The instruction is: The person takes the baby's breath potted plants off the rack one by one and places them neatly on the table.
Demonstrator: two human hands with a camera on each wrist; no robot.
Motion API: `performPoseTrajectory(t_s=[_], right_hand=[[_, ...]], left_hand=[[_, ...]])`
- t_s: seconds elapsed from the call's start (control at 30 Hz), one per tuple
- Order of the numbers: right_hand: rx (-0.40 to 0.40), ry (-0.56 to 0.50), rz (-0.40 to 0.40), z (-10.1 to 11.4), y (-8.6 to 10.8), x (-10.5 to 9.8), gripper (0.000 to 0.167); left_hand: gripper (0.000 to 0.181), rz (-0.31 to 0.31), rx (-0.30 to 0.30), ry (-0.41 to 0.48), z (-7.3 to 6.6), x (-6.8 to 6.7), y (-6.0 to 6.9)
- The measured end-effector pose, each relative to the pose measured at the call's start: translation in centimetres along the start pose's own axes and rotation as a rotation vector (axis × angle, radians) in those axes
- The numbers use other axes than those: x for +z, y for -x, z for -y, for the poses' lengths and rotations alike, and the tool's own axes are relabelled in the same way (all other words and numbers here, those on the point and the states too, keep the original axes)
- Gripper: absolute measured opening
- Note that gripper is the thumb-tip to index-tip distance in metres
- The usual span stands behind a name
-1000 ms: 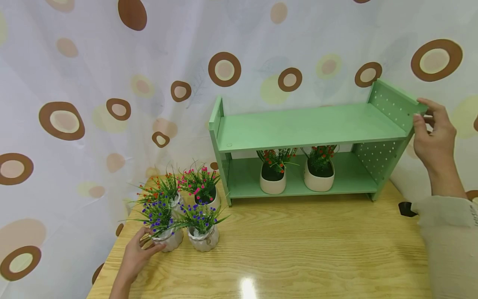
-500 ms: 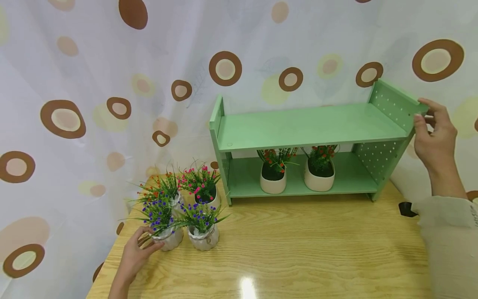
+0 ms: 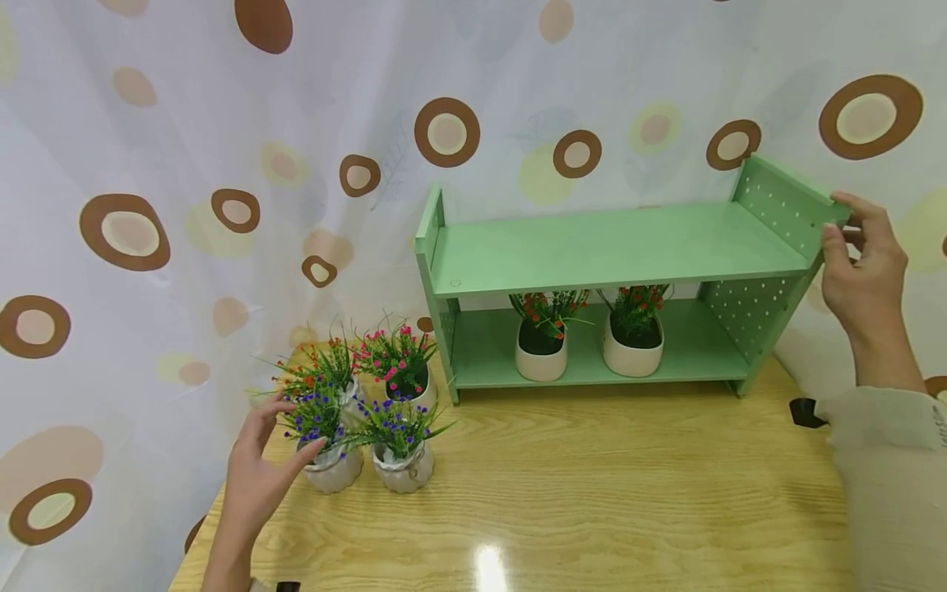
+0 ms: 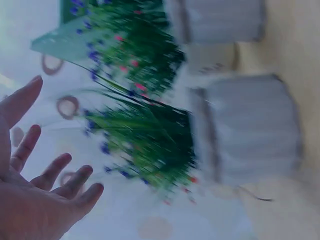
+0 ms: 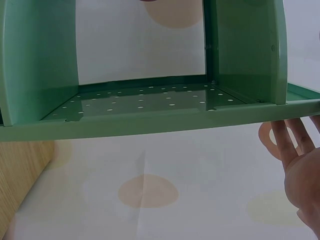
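My left hand (image 3: 255, 469) is beside a white ribbed pot (image 3: 334, 475) of purple-blue artificial flowers, thumb and fingers spread. The left wrist view shows this hand (image 4: 45, 195) apart from the pot (image 4: 250, 130), near its leaves. A similar pot of purple-blue flowers (image 3: 403, 470) stands to its right. Behind them are orange flowers (image 3: 318, 370) and pink flowers (image 3: 392, 358) in pots. At the upper right corner of a green two-tier shelf (image 3: 614, 255), my right hand (image 3: 866, 271) holds the side panel between thumb and fingers. Its fingers (image 5: 285, 145) reach the panel's edge.
Two cream pots of red flowers, a left one (image 3: 542, 366) and a right one (image 3: 633, 358), stand on the lower tier. The wooden table (image 3: 592, 493) meets a patterned curtain (image 3: 503, 66) at the back and left. A black object (image 3: 806, 413) lies near my right sleeve.
My left hand has let go of the front-left pot of purple-blue flowers and risen a little, its fingers spreading. The right hand stays at the shelf corner.
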State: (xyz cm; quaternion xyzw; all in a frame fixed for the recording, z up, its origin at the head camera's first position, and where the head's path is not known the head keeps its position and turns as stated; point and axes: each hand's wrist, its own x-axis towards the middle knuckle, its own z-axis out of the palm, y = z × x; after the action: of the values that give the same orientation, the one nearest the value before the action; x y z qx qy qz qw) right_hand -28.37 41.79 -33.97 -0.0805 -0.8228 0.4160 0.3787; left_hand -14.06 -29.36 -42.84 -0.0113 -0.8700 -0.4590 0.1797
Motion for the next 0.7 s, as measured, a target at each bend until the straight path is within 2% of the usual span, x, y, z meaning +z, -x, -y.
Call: performPoseTrajectory(t_s=[0.1,0.17,0.3,0.4,0.57,0.7], right_hand=[[0.003,-0.003,0.004,0.0,0.0,0.1,0.044],[0.004,-0.004,0.005,0.0,0.1,0.1,0.044],[0.003,-0.003,0.009,0.0,0.1,0.2,0.044],[0.001,0.001,0.008,0.2,0.1,0.2,0.044],[0.015,0.01,0.019,0.3,0.1,0.2,0.044],[-0.002,0.016,-0.003,0.1,0.1,0.2,0.044]], left_hand=[[0.057,-0.048,0.116,0.012,-2.6,0.9,-0.3],[0.054,-0.055,0.181,0.024,-4.1,1.8,-0.5],[0.054,-0.006,0.277,0.088,-6.4,4.1,-1.0],[0.056,0.052,0.31,0.159,-7.7,6.0,-1.5],[0.056,0.149,0.332,0.26,-9.6,9.7,-2.4],[0.052,0.197,0.361,0.269,-10.8,13.4,-3.4]])
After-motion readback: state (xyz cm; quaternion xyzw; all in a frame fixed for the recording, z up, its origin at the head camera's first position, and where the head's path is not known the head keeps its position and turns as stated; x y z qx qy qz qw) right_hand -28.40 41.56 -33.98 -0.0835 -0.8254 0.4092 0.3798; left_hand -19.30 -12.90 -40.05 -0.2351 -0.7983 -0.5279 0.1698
